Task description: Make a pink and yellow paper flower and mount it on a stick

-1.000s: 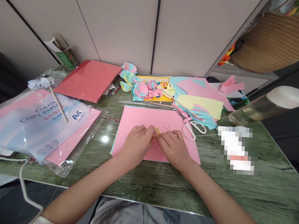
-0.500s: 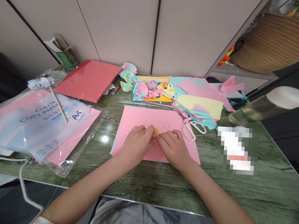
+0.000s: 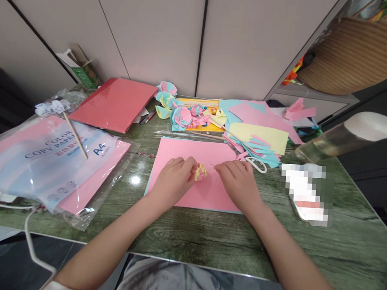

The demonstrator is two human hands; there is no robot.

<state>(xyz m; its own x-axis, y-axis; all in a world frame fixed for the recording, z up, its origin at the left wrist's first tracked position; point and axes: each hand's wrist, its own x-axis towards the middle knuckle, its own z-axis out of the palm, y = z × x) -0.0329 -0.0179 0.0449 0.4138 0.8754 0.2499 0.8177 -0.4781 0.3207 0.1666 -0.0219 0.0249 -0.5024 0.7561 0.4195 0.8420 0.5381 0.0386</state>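
My left hand (image 3: 175, 176) pinches a small yellow-and-pink paper flower (image 3: 201, 173) between thumb and fingertips, just above a pink paper sheet (image 3: 210, 196). To its right, my right hand (image 3: 239, 183) is closed, its fingers pressed together and apart from the flower. A thin strand shows by its fingertips; whether the hand holds it I cannot tell. Scissors with white handles (image 3: 258, 164) lie just beyond my right hand, which partly covers them. Farther back are larger blue, yellow and pink paper flowers (image 3: 182, 116).
A plastic bag of colour copy paper (image 3: 48, 166) lies on the left, with a stick (image 3: 76, 135) across it. Behind it is a red folder (image 3: 115, 103). Cut paper strips (image 3: 261, 153) and coloured sheets (image 3: 257, 116) are at the back right, near a clear bottle (image 3: 341, 141).
My hands, together around the flower before, have come apart. The right hand moved right and now covers part of the scissors, while the left keeps the flower, now more visible.
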